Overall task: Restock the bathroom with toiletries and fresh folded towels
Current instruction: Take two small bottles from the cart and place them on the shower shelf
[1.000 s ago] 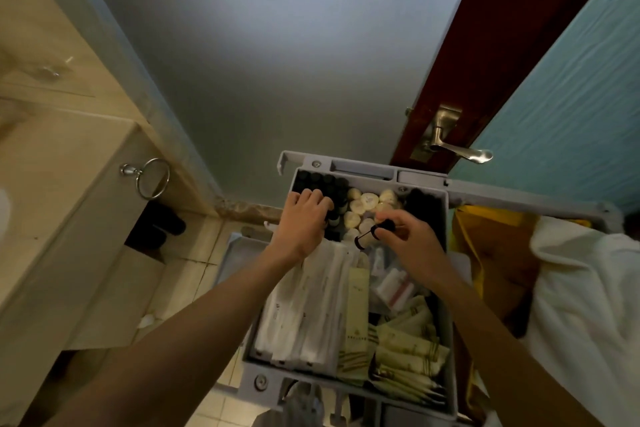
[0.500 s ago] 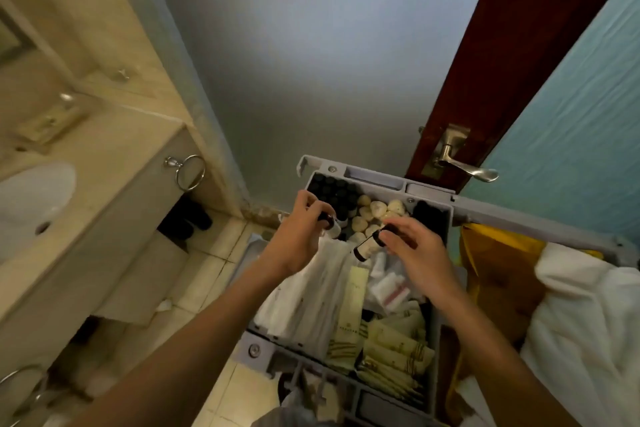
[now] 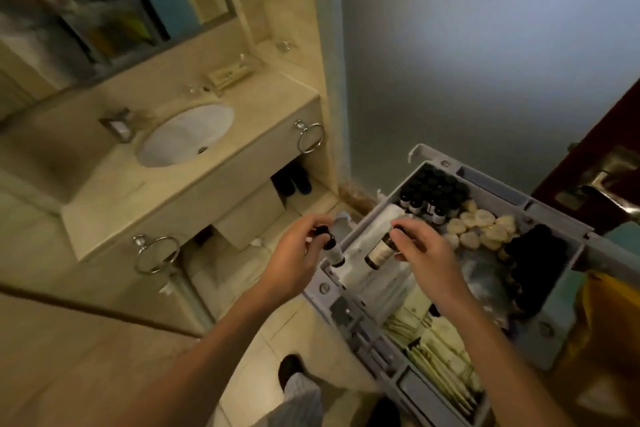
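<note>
Over the tray (image 3: 341, 305): you hold one bottle per hand, toiletry pickup.
Your left hand (image 3: 294, 260) pinches a pale bottle (image 3: 334, 253) by its black cap, just off the tray's left rim. Your right hand (image 3: 424, 253) pinches a brown bottle (image 3: 380, 252) at the neck, tilted above the packets (image 3: 372, 279). Spare bottles (image 3: 429, 194) stand in the far compartment. Pickup looks done, placing not begun. The next move likely calls for carrying both to the counter (image 3: 114, 198) by the sink (image 3: 187, 135) and standing them upright.

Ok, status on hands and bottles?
Left hand grips small bottle. Right hand grips labelled bottle. Both held above cart tray. Nothing visible between hands and vanity counter.
</note>
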Demonstrator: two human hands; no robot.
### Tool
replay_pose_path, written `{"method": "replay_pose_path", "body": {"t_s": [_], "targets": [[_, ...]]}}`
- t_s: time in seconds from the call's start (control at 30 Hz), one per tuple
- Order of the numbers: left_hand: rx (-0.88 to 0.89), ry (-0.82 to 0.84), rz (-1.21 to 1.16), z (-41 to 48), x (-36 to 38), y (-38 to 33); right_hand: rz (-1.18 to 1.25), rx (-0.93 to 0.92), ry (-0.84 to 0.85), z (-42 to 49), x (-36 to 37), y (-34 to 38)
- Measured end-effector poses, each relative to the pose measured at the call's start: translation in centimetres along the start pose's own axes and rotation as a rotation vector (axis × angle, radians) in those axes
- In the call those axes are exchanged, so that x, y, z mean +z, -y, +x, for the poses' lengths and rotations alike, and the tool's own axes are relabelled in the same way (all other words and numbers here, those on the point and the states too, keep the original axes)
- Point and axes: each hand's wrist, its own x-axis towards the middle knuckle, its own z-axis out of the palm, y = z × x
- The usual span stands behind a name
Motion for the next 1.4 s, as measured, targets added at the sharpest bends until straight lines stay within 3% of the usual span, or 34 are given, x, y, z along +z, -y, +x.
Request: {"method": "replay_pose_path", "body": {"t_s": [0.3,0.9,1.4], "targets": [[-0.143,-0.244,-0.179,-7.9,-8.3,6.7,-0.043,0.042,0.238,-1.9,11.9,1.9],[-0.428,-0.665,-0.274,-27.4,-28.7,25.9,-0.164,0.021,0.723,-9.6,47.2,4.1],[-0.722,-1.011,-0.123,-30.8,-35.9,32.6,-0.273,-0.091,1.297,-8.4,66.6,5.4]]}}
